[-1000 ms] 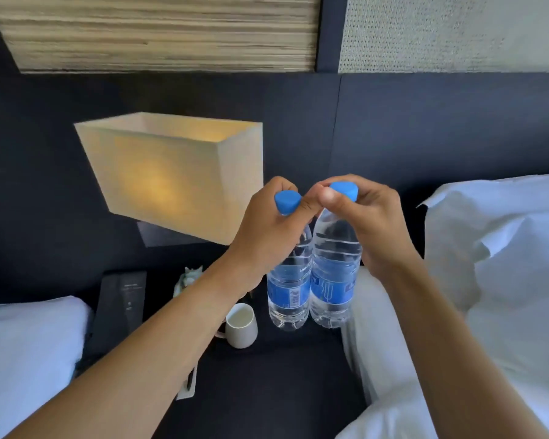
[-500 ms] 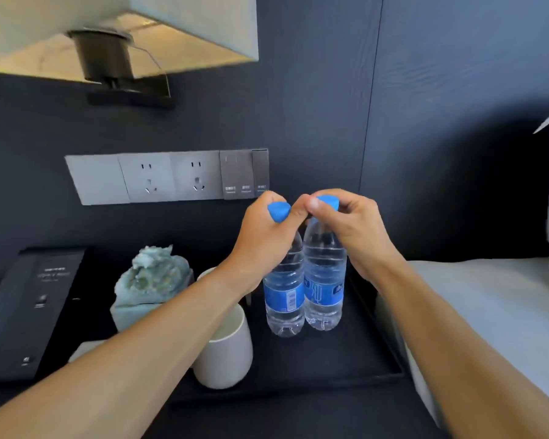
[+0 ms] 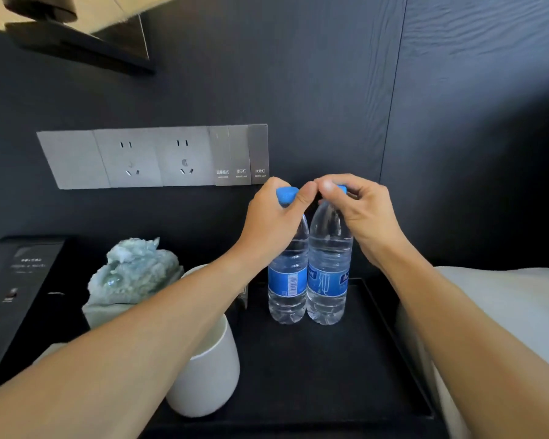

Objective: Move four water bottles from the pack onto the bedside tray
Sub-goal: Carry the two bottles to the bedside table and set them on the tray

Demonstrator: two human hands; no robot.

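Observation:
Two clear water bottles with blue caps and blue labels stand upright side by side at the back of a black tray (image 3: 346, 369). My left hand (image 3: 271, 224) grips the neck of the left bottle (image 3: 287, 291) just under its cap. My right hand (image 3: 358, 213) pinches the cap and neck of the right bottle (image 3: 328, 280). The thumbs of both hands touch between the caps. Both bottle bases appear to rest on the tray floor. The pack is out of view.
A white cup (image 3: 208, 375) stands on the tray's left part, under my left forearm. Left of it sits a pale green stone ornament (image 3: 133, 272) and a black box (image 3: 16, 296). Wall sockets (image 3: 152, 158) and a lamp (image 3: 61, 23) are above. White bedding (image 3: 504, 312) lies right.
My view dropped and came closer to the nightstand. Both hands carried the two bottles down from in front of the lamp onto the back of the tray.

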